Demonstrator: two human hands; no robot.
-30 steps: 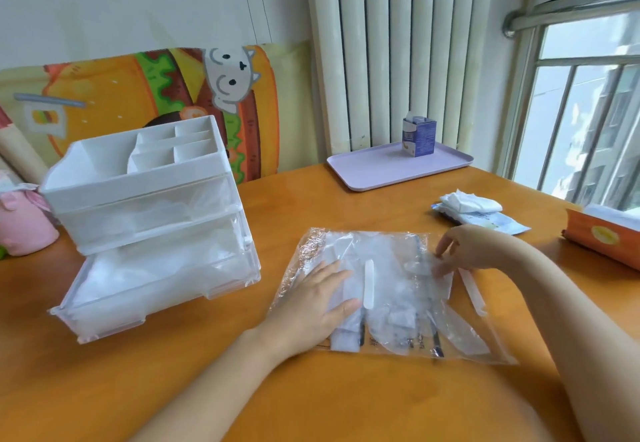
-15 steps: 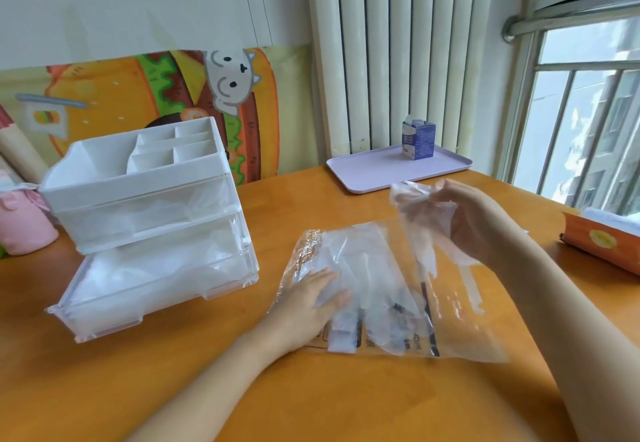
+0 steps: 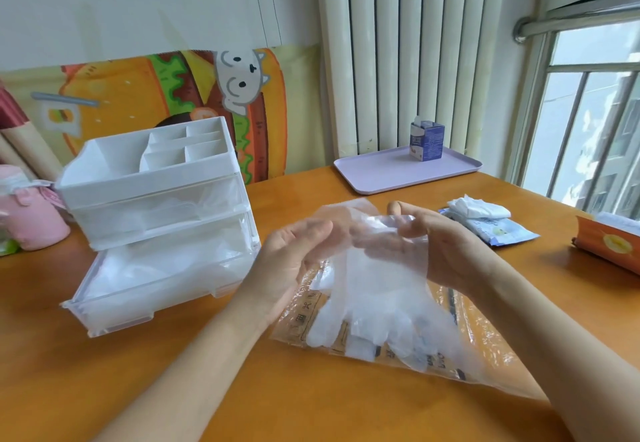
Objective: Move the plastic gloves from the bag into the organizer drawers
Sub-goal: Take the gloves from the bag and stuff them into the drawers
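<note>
At centre frame the left hand and right hand both pinch the cuff of one glove. It hangs fingers-down over the bag, which lies on the table. The organizer stands at left, its lower drawer pulled out.

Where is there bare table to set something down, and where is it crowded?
Free: table wood along the near edge, before the organizer and bag; also between organizer and tray. Crowded: the middle, where left hand and right hand hold the glove over the bag.
</note>
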